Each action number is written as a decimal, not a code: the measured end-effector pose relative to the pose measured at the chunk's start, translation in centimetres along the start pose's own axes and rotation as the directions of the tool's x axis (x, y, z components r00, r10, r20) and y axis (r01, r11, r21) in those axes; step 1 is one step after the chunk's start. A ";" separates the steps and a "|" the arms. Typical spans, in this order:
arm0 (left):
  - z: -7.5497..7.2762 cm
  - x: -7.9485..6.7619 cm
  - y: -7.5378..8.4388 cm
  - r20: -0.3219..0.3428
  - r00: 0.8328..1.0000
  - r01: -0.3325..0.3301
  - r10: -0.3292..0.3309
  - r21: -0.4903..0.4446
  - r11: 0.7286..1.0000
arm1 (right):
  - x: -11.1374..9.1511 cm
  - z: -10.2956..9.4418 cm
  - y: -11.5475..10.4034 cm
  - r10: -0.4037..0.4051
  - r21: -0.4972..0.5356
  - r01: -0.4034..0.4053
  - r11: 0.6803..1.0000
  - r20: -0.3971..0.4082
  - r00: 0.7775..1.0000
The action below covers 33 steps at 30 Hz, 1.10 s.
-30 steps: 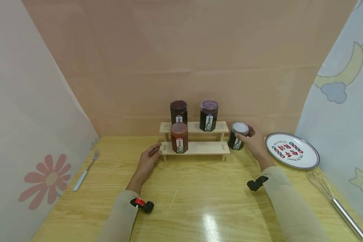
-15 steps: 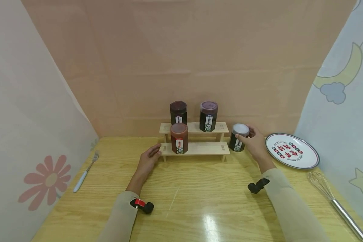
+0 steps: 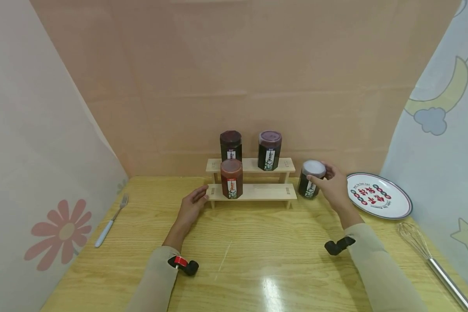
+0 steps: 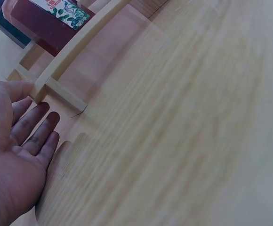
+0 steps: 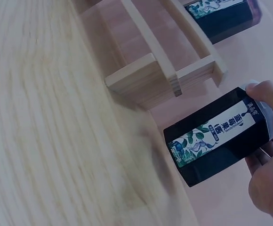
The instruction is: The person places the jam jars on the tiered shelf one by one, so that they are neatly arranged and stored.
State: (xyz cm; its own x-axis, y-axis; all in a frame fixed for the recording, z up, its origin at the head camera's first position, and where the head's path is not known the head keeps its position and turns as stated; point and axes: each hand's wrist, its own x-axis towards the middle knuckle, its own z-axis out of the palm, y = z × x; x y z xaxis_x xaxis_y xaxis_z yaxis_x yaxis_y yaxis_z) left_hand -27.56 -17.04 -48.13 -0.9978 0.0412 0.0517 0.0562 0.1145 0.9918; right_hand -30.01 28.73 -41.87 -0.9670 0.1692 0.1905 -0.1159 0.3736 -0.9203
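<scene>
My right hand [image 3: 331, 184] holds a dark faceted jar with a whitish lid [image 3: 309, 186], thumb and fingers about the lid end. It is just right of the two-tier wooden rack [image 3: 265, 190], its label [image 5: 216, 134] facing the right wrist camera. Whether its base touches the table is unclear. At the rack's left end, my left hand [image 3: 191, 206] touches the lower shelf, its fingers [image 4: 35, 125] mostly straight below the thumb. A red jar [image 3: 232, 178] stands on that shelf's left side. Two more jars, a dark one [image 3: 230, 145] and a purple-lidded one [image 3: 269, 150], stand on the upper shelf.
An oval plate with red lettering [image 3: 380, 195] lies right of my right hand. Nearer me on the right is a metal whisk [image 3: 438, 268]. A fork with a pale handle [image 3: 111, 221] lies at far left. Cloth walls [image 3: 257, 78] close off the back and sides.
My right hand and the held jar have shifted slightly right and toward me, away from the rack's end. The left hand and the other jars have stayed put.
</scene>
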 end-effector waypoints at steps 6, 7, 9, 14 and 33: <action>0.0 0.0 0.1 -0.006 1.000 0.003 -0.002 0.008 1.000 | -0.6 -0.8 -0.9 -0.045 -0.019 0.045 0.999 0.011 0.999; 0.0 0.0 0.1 -0.009 1.000 0.004 -0.004 0.008 1.000 | -0.7 -1.0 -1.1 -0.053 -0.016 0.053 0.998 0.015 0.999; 0.0 0.0 0.2 -0.018 1.000 0.008 -0.008 0.009 1.000 | -0.9 -1.1 -1.6 -0.066 -0.010 0.066 0.998 0.020 0.998; 0.0 0.0 0.1 -0.013 1.000 0.009 -0.009 0.010 1.000 | -1.6 -1.2 -3.0 -0.076 -0.010 0.076 0.997 0.030 0.997; -0.1 0.0 0.0 0.019 1.000 0.001 -0.001 0.008 1.000 | -3.6 3.0 -7.0 -0.124 0.142 0.114 0.983 0.065 0.990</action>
State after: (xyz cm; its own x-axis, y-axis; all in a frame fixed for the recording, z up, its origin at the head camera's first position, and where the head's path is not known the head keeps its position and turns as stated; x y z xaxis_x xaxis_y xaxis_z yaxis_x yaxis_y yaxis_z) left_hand -27.55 -17.16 -48.11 -0.9971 0.0595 0.0482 0.0553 0.1223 0.9909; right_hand -26.40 22.76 -37.13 -0.9579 0.0615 0.2804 -0.2563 0.2568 -0.9319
